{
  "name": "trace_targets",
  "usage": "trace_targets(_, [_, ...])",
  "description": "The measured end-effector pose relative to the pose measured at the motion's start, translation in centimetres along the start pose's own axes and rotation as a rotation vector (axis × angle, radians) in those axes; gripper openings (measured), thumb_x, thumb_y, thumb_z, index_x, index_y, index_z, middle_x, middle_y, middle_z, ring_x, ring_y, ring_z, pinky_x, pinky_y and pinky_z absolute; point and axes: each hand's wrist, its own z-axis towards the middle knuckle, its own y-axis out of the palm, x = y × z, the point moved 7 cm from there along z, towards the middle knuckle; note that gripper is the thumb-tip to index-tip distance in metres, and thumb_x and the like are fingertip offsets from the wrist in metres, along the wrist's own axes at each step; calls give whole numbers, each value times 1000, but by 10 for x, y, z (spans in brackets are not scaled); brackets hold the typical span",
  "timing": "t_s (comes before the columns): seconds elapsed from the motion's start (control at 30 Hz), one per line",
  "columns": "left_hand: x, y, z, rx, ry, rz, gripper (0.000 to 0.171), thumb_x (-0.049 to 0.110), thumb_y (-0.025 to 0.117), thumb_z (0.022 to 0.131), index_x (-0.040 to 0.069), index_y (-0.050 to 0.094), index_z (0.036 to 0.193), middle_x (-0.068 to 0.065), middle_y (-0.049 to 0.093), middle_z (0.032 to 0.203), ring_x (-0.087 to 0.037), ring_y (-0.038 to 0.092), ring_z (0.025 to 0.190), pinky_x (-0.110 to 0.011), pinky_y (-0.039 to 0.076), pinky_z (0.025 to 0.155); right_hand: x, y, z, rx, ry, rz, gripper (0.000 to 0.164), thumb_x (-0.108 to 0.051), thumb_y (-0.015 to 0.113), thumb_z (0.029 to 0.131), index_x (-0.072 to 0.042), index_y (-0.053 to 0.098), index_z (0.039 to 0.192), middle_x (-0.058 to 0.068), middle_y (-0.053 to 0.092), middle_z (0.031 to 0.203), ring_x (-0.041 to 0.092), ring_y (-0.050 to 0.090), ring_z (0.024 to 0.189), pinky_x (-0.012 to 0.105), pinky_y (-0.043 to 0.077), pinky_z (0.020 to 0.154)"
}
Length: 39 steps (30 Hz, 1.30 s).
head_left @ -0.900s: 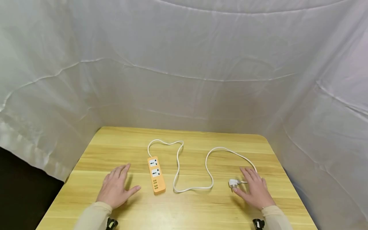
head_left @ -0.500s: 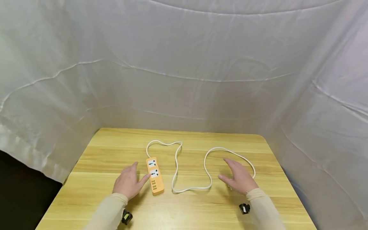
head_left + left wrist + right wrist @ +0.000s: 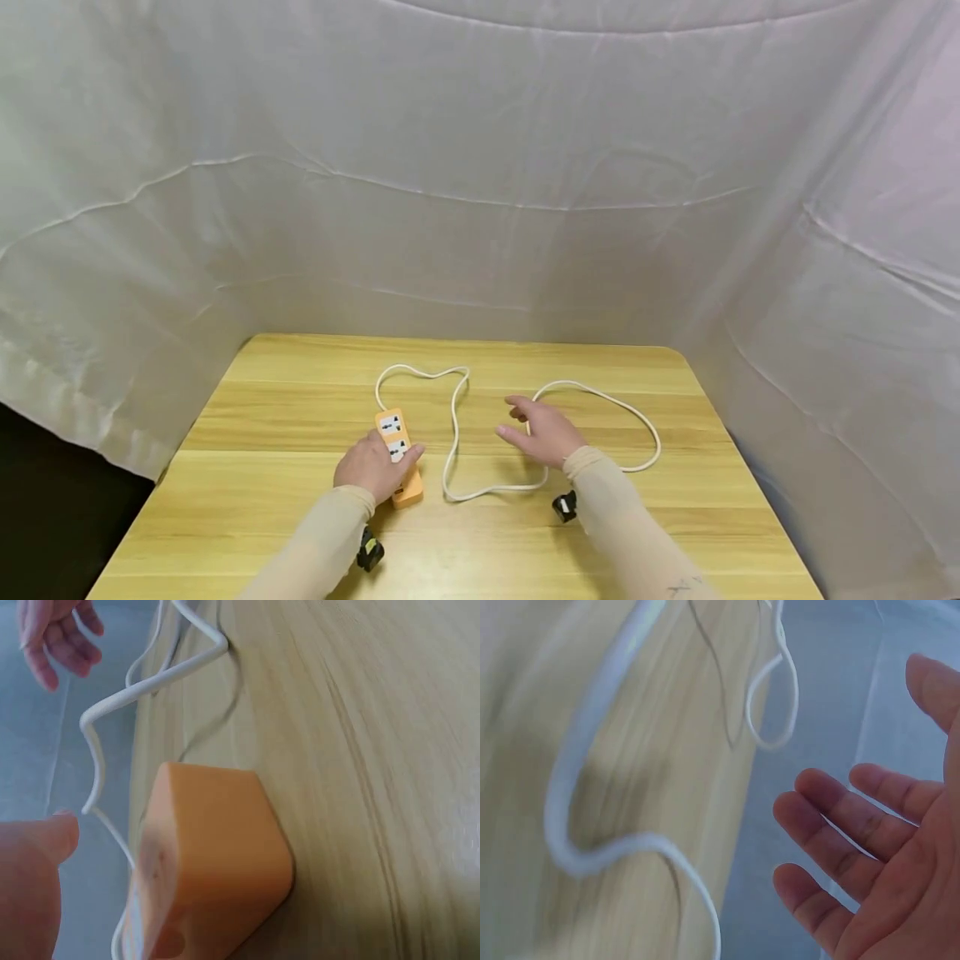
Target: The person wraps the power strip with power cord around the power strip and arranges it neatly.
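The strip (image 3: 408,493) is plain orange, and its sockets (image 3: 390,423) are white with black slots. The cable (image 3: 455,429) is white along its visible length. Honey-yellow wood grain covers the tabletop (image 3: 480,550), banded with paler and browner streaks; in the left wrist view it looks tan with thin brown lines. The cloth (image 3: 480,167) is silvery grey with whitish creases, tinged lilac at far right, and bluish grey in the wrist views. Both sleeves (image 3: 315,533) are plain cream. The wrist cameras (image 3: 370,550) are black, the left one with a yellow-green patch, the right one with a white patch.
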Motion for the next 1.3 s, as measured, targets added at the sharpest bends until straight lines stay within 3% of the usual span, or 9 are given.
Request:
trace_targets(0.23, [-1, 11, 2, -31, -68, -22, 79, 76, 51, 78, -2, 55, 91, -7, 52, 66, -20, 50, 53, -31, 39, 44, -10, 28, 24, -54, 0, 43, 56, -49, 55, 93, -12, 53, 135, 1, 67, 109, 16, 62, 99, 36, 51, 87])
trace_targets(0.4, [-2, 15, 3, -33, -80, 1, 76, 77, 54, 76, 1, 52, 81, -6, 49, 63, -20, 48, 51, -30, 37, 43, -13, 42, 31, -94, 17, 90, 57, -50, 54, 94, -8, 54, 133, -3, 66, 101, 12, 62, 92, 33, 51, 84])
trace_targets(0.73, [-4, 14, 1, -46, -92, -45, 69, 65, 61, 80, -3, 51, 89, -8, 50, 68, -22, 50, 55, -31, 39, 45, -14, 61, 42, -127, 74, 176, 53, -47, 55, 94, -6, 58, 127, -2, 66, 93, 10, 61, 83, 33, 51, 79])
trace_targets(0.9, [-6, 15, 3, -30, -100, -63, 62, 56, 63, 80, -3, 50, 90, -8, 50, 67, -23, 50, 55, -32, 39, 45, -15, 69, 47, -157, 94, 273, 52, -46, 54, 94, -4, 59, 124, 2, 69, 90, 15, 65, 78, 31, 52, 74])
trace_targets(1.1, [-7, 16, 4, -15, -64, -36, 53, 50, 63, 82, -1, 48, 88, -7, 50, 64, -22, 49, 54, -32, 39, 46, -12, 77, 52, -177, 137, 391, 47, -43, 55, 95, -3, 60, 121, 5, 68, 88, 22, 67, 79, 29, 52, 62])
trace_targets(1.17, [-8, 14, 4, -2, -47, -29, 52, 48, 63, 82, -1, 48, 88, -7, 50, 64, -22, 49, 54, -32, 39, 46, -12, 79, 53, -180, 144, 436, 47, -42, 55, 95, -2, 61, 119, 4, 68, 88, 22, 67, 79, 30, 53, 63])
trace_targets(1.3, [-7, 9, 3, 20, -22, -19, 52, 46, 64, 81, -2, 50, 92, -7, 51, 65, -22, 49, 55, -33, 39, 46, -13, 81, 53, -195, 168, 631, 47, -40, 54, 97, 2, 59, 117, 11, 68, 96, 21, 66, 84, 34, 54, 74])
